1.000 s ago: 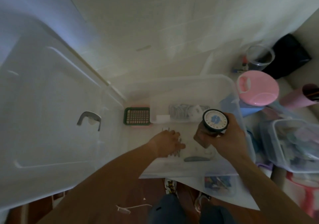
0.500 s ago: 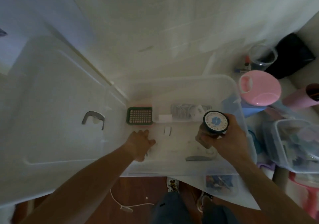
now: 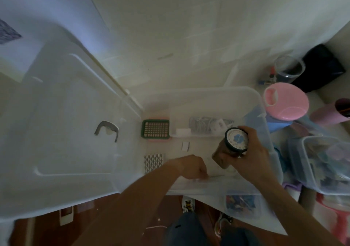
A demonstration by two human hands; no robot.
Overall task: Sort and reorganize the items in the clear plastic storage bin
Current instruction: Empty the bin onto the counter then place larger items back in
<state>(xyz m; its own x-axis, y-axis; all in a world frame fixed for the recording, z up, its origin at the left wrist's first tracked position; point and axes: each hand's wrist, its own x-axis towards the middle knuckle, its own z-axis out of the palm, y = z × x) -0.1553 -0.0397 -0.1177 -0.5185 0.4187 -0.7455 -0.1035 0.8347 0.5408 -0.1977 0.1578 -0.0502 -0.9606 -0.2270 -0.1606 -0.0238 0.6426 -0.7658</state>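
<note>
hands: right hand (image 3: 251,156) grips dark-lidded jar (image 3: 230,147) above the clear bin (image 3: 261,101) | left hand (image 3: 193,167) curled at bin floor near front wall, pinch unclear | tip: lift small bits cleanly, keep jar upright, group beside green tray (image 3: 155,131)

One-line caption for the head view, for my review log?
Right hand holds a dark-lidded jar over the clear bin while the left hand reaches to its floor.

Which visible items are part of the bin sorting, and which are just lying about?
Job: clear bin; jar held by right hand; left hand; green basket; white mesh piece.
Lying about: pink lid; black bag; side container.
</note>
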